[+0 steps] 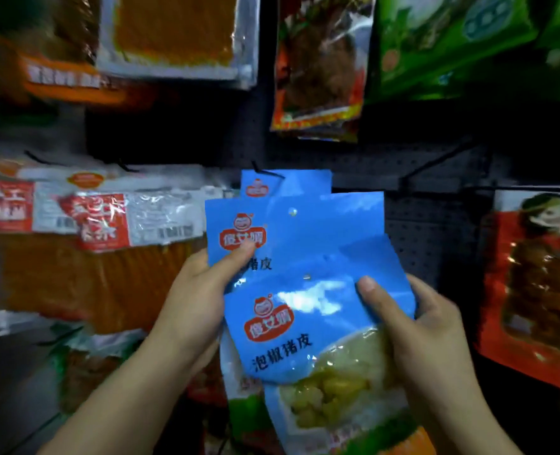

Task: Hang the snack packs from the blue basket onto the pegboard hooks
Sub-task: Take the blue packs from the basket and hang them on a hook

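I hold blue snack packs with red logos close in front of the dark pegboard (436, 231). My left hand (203, 290) grips the rear pack (304, 224) at its left edge, thumb on the logo. My right hand (416, 323) grips the front pack (298, 326) at its upper right, thumb on its face; yellow pieces show through its clear window. A third blue pack (291, 182) hangs on a black hook (265, 172) just behind them. The blue basket is out of view.
Orange and red-white packs (91, 244) hang at the left. A red pack (541, 284) hangs at the right, with a bare black hook (436, 165) beside it. Red, orange and green packs (446, 41) fill the row above. More packs hang below my hands.
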